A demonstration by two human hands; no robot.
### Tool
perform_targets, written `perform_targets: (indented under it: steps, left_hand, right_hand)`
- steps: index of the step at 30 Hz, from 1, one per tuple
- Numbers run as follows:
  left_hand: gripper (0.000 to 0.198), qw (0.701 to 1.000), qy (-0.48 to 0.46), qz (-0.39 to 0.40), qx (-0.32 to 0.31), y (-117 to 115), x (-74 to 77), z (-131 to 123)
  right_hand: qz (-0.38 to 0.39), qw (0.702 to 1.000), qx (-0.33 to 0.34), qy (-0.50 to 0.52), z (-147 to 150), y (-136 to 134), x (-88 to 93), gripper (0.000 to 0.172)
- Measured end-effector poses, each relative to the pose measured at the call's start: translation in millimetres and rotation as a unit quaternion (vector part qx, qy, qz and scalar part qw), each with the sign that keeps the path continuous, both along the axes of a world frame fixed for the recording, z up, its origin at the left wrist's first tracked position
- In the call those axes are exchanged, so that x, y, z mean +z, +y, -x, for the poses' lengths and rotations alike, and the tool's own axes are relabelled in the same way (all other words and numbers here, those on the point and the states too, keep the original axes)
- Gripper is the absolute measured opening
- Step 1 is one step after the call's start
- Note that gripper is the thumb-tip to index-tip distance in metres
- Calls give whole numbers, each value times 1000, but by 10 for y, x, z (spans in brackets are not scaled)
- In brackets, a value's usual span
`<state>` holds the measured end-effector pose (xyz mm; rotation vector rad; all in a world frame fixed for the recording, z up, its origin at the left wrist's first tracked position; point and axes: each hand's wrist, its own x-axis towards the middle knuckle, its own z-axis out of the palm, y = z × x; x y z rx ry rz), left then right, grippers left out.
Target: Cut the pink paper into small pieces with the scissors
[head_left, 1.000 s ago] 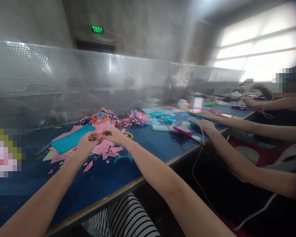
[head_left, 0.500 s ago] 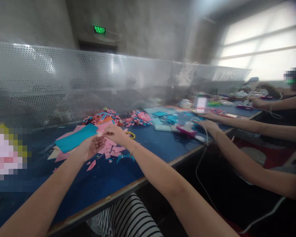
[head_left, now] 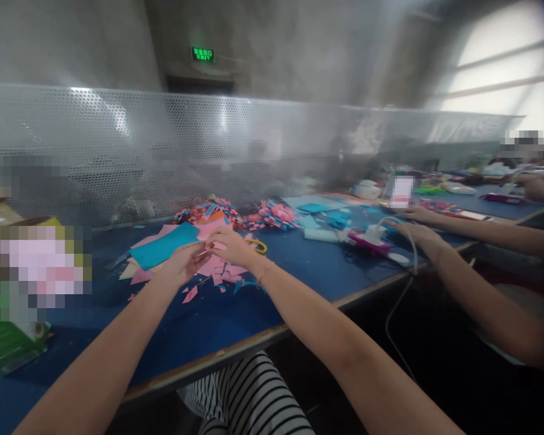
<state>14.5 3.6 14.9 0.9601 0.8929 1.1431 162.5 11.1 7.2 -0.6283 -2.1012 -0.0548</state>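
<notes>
My left hand (head_left: 191, 261) and my right hand (head_left: 231, 246) meet over a heap of coloured paper. The fingertips of both are drawn together, almost touching; whatever is pinched there is too small to make out. A blue paper sheet (head_left: 163, 246) lies just left of my hands, on top of pink paper sheets (head_left: 156, 237). Cut pink paper scraps (head_left: 224, 275) spread under and in front of my right hand. Beside that hand, a yellow ring-shaped handle (head_left: 259, 246) shows, the rest of it hidden.
Behind lie piles of multicoloured paper pieces (head_left: 211, 211), against a perforated metal screen (head_left: 199, 151). To the right are a purple-and-white power strip (head_left: 367, 240) with a cable, light-blue paper (head_left: 317, 205) and a co-worker's hands (head_left: 424, 235). A green package (head_left: 16, 344) stands at left.
The view has swung left, so everything sits further right and the green package shows more. My left hand's fingers have closed in toward my right fingertips.
</notes>
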Motion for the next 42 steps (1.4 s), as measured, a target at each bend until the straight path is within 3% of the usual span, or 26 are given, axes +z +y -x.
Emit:
perform_targets:
  steps: [10, 25, 35, 42]
  left_hand:
    - [6, 998, -47, -32, 27, -73, 27, -40]
    - [9, 996, -62, -60, 18, -48, 1, -57]
    - [9, 996, -47, -61, 34, -84, 30, -77]
    - [13, 996, -37, -79, 26, -78, 8, -83]
  right_hand:
    - [-29, 995, -61, 71, 22, -25, -43, 14]
    - [-24, 993, -54, 104, 21, 104, -115, 12]
    - [-77, 991, -33, 100, -3, 111, -126, 12]
    - [4, 992, -27, 122, 22, 167, -132, 7]
